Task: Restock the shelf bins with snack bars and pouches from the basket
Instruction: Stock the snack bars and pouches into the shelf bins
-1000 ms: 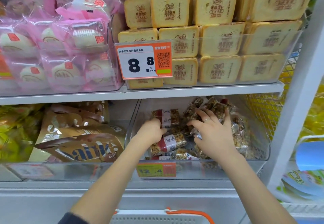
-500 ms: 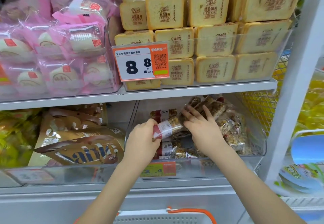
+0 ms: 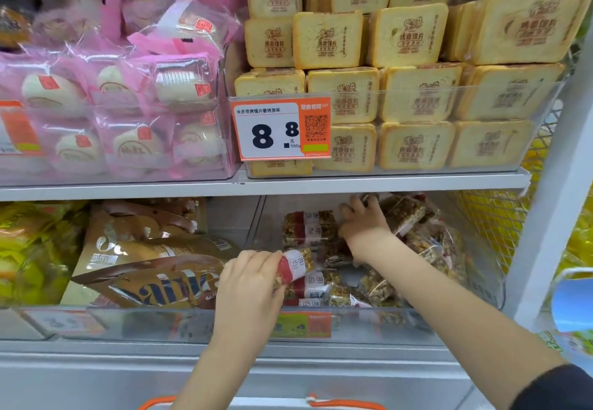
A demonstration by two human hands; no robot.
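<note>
Two hands worked clear plastic shelf bin (image 3: 481, 300): left hand (image 3: 248, 284) pinched red-banded nut snack bar (image 3: 296, 265) above front-left corner; right hand (image 3: 364, 221), fingers curled, gripped rear bars. Advice: lay flat, label outward, atop stack.

Brightness: we find the shelving evenly and brightly lit.
Shadows: soft only, under the upper shelf board (image 3: 256, 189) and at the dark top-left corner.
Glare: pale reflections on the clear bin front (image 3: 160, 323) wash out the lower price label (image 3: 303, 324).
Sharpness: we read the price tag (image 3: 280, 128) clearly; the pink packets (image 3: 112, 104) look soft.
Distortion: wide-angle bending tilts the white upright (image 3: 552, 201) at right.
</note>
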